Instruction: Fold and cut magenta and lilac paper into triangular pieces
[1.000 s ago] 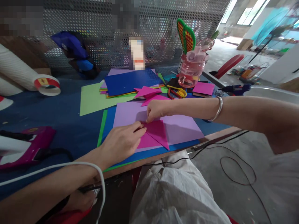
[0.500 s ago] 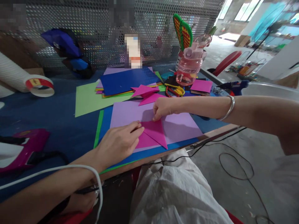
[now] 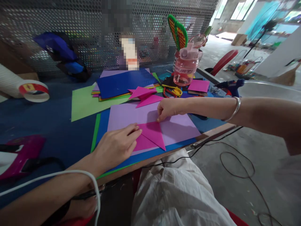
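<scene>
A sheet of pink paper (image 3: pixel 152 130), folded so that a flap slants to a point at the lower right, lies on a lilac sheet (image 3: pixel 180 127). My left hand (image 3: pixel 117 142) is closed, its fingertips pressing the upper left part of the pink paper. At the upper right corner of the fold, the curled fingers and thumb of my right hand (image 3: pixel 168 108) grip the edge. Just behind lie folded pink paper pieces (image 3: pixel 149 99) with pointed ends. The left part of the pink paper is hidden under my left hand.
Coloured sheets (image 3: pixel 122 83) are stacked behind, near scissors (image 3: pixel 175 91) and a pink bottle (image 3: pixel 185 67). Pink square sheets (image 3: pixel 198 85) and a glue gun (image 3: pixel 231 86) lie to the right. A tape roll (image 3: pixel 34 91) stands left. A white cable (image 3: pixel 70 172) crosses my left forearm.
My right hand has slid a little to the right along the fold's top edge, up to its corner. My left hand stays on the paper. The whole view has shifted slightly.
</scene>
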Tool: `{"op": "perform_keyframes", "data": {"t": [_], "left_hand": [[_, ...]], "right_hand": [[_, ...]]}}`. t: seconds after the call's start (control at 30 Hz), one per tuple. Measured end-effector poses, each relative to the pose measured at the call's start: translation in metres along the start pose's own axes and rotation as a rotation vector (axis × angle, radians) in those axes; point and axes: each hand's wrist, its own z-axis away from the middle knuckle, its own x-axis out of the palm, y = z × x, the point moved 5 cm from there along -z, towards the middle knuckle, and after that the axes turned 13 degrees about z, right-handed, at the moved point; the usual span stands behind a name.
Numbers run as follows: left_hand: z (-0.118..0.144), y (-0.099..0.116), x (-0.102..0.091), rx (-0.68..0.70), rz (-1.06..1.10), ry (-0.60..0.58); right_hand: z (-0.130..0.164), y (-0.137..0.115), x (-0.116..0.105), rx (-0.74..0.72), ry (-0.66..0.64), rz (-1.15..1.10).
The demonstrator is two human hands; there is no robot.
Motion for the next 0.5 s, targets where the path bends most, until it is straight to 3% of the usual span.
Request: {"op": "perform_keyframes", "data": {"t": [0.3, 0.5], "left_hand": [[0.001, -0.002, 0.001, -0.041, 0.001, -0.035], [-0.001, 0.001, -0.001, -0.01, -0.043, -0.026]], "right_hand": [[0.001, 0.013, 0.002, -0.015, -0.018, -0.071], [0.003, 0.012, -0.01, -0.102, 0.107, -0.048]]}}
